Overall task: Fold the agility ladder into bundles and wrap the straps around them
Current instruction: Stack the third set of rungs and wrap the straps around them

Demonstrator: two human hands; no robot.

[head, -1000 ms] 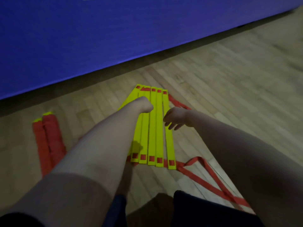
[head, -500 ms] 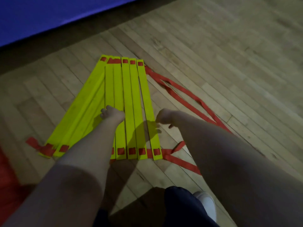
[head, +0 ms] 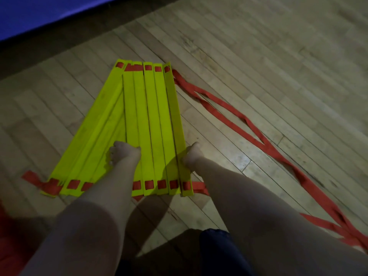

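On the wooden floor, straight ahead of the person: one agility ladder, partly gathered.

Slats: flat, bright yellow, lying side by side with their length running away from the viewer. The right-hand group lies parallel and edge to edge. The left-hand group fans outward at the near end and closes up at the far end. Each slat end has a small slot with red webbing showing through.

Straps: flat red webbing. One short tail sticks out at the near left corner, and a short piece shows at the near right corner. Long loose lengths run from the far right corner across the boards, cross each other several times and leave view at the lower right.

Left hand: on top of the slats where the fanned group meets the parallel group, fingers curled downward. Whether it grips or only presses cannot be told.

Right hand: against the outer edge of the rightmost slat, thumb uppermost, fingers tucked low beside the edge. Its hold cannot be told either.

Surface: pale hardwood strips laid diagonally, with a glossy patch of light just right of the right hand.

Room: dim. A blue padded panel crosses the upper left corner, with a dark band at its foot. A blurred red shape sits at the lower left edge, and dark cloth at bottom centre.
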